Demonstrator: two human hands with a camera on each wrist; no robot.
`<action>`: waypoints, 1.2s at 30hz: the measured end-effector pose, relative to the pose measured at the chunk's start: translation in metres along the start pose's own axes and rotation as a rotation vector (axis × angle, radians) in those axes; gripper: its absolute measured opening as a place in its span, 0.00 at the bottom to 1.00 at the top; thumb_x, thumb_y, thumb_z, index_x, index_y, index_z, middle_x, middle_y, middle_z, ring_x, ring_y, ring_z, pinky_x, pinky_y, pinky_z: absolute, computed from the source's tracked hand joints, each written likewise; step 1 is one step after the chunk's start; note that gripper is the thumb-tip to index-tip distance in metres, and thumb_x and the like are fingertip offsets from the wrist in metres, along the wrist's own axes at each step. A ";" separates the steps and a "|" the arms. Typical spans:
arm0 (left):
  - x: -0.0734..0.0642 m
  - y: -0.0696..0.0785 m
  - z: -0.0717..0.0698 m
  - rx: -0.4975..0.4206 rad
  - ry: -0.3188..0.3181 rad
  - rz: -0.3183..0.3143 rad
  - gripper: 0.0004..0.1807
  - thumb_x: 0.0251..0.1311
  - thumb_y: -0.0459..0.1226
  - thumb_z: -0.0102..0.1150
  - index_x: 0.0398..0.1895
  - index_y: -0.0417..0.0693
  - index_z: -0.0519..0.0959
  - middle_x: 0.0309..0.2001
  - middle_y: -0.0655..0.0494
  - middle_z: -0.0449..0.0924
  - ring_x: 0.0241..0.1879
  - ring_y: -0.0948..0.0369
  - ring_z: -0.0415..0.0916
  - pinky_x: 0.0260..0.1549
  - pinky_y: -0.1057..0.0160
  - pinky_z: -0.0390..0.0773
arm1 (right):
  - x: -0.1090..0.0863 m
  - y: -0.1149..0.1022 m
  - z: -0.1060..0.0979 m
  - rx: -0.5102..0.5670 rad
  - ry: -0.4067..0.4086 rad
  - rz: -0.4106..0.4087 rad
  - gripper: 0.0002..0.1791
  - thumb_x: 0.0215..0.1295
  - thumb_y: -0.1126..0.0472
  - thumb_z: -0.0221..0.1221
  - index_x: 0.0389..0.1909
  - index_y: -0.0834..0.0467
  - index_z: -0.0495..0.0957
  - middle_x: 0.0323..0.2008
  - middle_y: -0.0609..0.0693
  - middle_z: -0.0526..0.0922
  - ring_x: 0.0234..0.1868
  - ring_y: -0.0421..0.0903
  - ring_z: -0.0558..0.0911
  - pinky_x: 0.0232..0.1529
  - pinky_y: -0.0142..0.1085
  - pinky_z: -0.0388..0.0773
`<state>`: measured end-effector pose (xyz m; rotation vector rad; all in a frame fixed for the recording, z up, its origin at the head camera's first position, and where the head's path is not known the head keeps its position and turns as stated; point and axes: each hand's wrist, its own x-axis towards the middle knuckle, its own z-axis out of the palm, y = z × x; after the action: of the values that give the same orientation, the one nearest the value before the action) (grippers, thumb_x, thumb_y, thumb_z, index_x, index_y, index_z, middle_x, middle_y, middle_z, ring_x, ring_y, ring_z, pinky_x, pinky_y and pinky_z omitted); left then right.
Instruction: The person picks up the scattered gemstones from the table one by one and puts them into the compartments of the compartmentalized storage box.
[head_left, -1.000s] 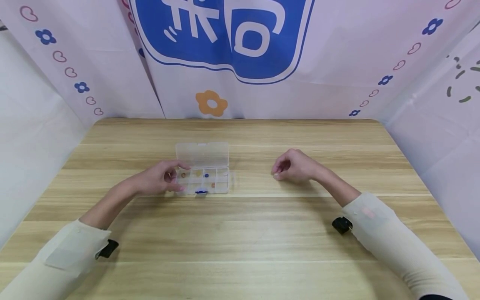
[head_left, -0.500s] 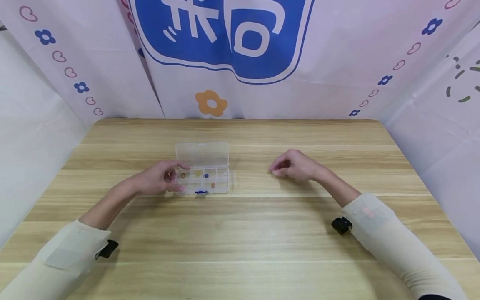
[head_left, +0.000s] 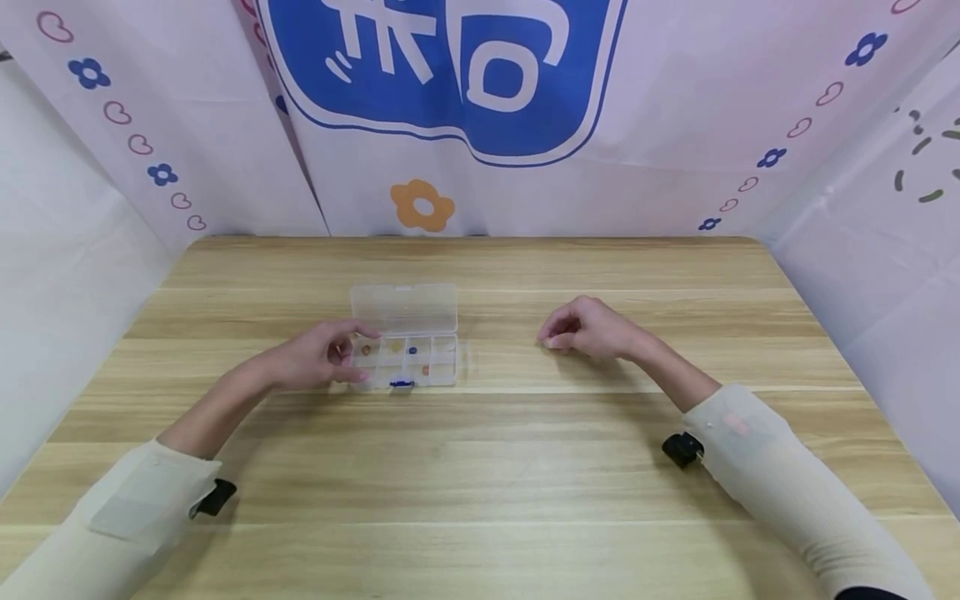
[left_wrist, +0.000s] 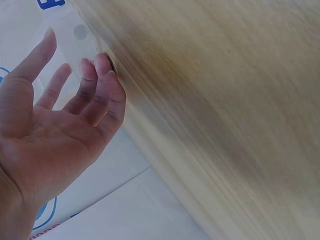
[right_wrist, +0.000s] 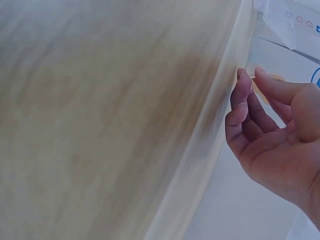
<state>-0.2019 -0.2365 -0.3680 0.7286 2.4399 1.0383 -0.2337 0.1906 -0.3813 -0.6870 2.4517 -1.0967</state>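
A clear plastic compartment box [head_left: 444, 360] with a blue latch lies on the table, its lid [head_left: 405, 308] tilted back. Small beads sit in separate compartments, among them a blue bead [head_left: 412, 351], an orange bead [head_left: 425, 369] and a brownish one [head_left: 366, 350]. My left hand [head_left: 311, 357] holds the box's left end, thumb at the front and index finger along the back. To the right of the box, my right hand [head_left: 588, 329] has its fingertips down at the tabletop, thumb and index finger close together; I cannot tell whether something tiny is between them.
The wood-grain table [head_left: 480, 467] reaches back to a printed white cloth [head_left: 660, 167], with more white cloth at both sides. A dark wrist device [head_left: 216, 497] sticks out at the left sleeve, and another device [head_left: 682, 450] at the right.
My right hand's fingertips have shifted slightly left and the thumb has come nearer the index finger. The left hand and the box have stayed in place.
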 end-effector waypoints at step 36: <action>0.000 0.000 0.000 0.017 -0.008 0.014 0.31 0.63 0.29 0.70 0.68 0.28 0.70 0.28 0.54 0.69 0.26 0.62 0.64 0.26 0.67 0.68 | 0.010 -0.012 0.007 0.031 0.150 -0.038 0.03 0.66 0.67 0.69 0.34 0.61 0.84 0.31 0.52 0.84 0.30 0.46 0.78 0.29 0.33 0.74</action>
<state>-0.2025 -0.2365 -0.3679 0.7548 2.4433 1.0196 -0.2350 0.1735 -0.3780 -0.6671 2.5497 -1.2400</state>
